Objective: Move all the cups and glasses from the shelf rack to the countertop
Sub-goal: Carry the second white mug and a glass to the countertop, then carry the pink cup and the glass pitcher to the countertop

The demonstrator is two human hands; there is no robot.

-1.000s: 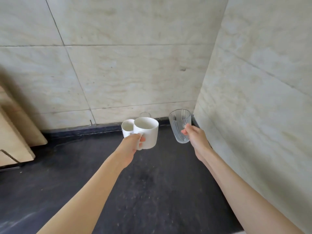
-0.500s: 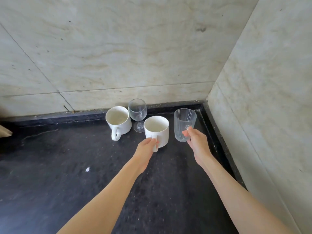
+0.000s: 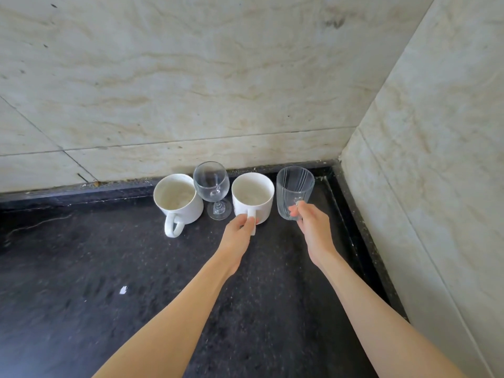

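Note:
Four vessels stand in a row near the back wall on the black countertop [image 3: 109, 268]. At the left is a white mug [image 3: 177, 199] with its handle toward me, then a clear wine glass [image 3: 211, 186]. My left hand [image 3: 240, 236] grips the handle of a second white mug [image 3: 252, 196], which sits low at the counter. My right hand [image 3: 313, 230] holds a clear ribbed tumbler [image 3: 294, 190] by its lower side, close to the corner. I cannot tell if the tumbler's base touches the counter. The shelf rack is out of view.
Pale marble walls close the back [image 3: 218, 91] and the right side [image 3: 436, 159], meeting in a corner just beyond the tumbler. A raised black rim [image 3: 360, 241] runs along the foot of the right wall. A small white fleck [image 3: 123, 290] lies on the counter.
Both hands have moved forward and down with the mug and the tumbler, which now line up beside the standing mug and wine glass. The view has tilted down toward the counter.

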